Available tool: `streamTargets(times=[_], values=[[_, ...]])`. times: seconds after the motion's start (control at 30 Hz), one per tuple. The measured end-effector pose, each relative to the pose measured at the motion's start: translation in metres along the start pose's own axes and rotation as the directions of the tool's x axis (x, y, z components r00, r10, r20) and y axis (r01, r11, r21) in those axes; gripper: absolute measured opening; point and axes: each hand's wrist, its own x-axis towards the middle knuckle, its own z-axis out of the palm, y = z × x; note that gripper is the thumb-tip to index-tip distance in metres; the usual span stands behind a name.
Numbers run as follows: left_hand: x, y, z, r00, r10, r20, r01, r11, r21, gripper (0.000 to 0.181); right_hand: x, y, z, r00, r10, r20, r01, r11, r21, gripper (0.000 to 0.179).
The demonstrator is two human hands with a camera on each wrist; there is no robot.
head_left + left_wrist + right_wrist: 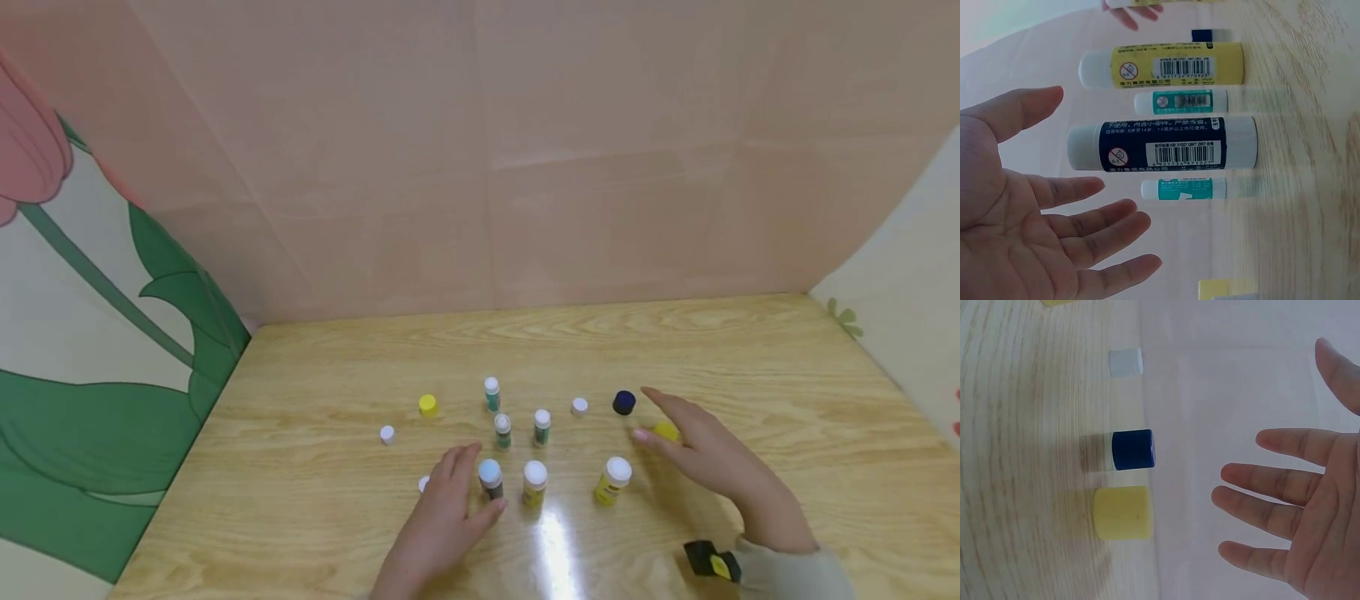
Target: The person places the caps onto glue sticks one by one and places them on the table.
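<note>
My left hand (442, 521) is beside a navy glue stick (1163, 145) standing upright, its thumb and fingers spread with a gap to the stick in the left wrist view. Two yellow glue sticks (534, 487) stand to its right, white at the top. Behind them are three smaller green glue sticks (542, 429). On the right, my right hand (708, 454) hovers with fingers extended near a yellow cap (1124, 512) and a navy cap (1134, 449), holding nothing. A white cap (1125, 362) lies beyond the navy one.
At the left of the wooden table (315, 500) are another yellow cap (427, 406) and a white cap (387, 434). One more white cap (423, 483) is partly hidden by my left hand. A black-and-yellow object (711, 561) appears by the right sleeve. A pinkish cloth (480, 167) hangs behind.
</note>
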Motion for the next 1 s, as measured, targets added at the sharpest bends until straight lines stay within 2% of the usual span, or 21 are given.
streamTargets(times=[0.27, 0.57, 1.0], values=[[0.0013, -0.0008, 0.0018, 1.000, -0.029, -0.003, 0.029, 1.000, -0.004, 0.068, 0.0025, 0.0038, 0.0008, 1.000, 0.021, 0.016, -0.021, 1.000, -0.011, 0.064], [0.0017, -0.0040, 0.0040, 1.000, 0.001, -0.025, -0.001, 1.000, -0.003, 0.066, 0.0045, 0.0048, 0.0012, 0.999, 0.039, 0.033, -0.039, 0.999, 0.004, 0.067], [0.0039, -0.0046, 0.0068, 1.000, 0.005, -0.023, -0.005, 1.000, -0.022, 0.055, 0.0085, 0.0094, 0.0059, 0.999, 0.021, 0.035, -0.021, 1.000, -0.001, 0.066]])
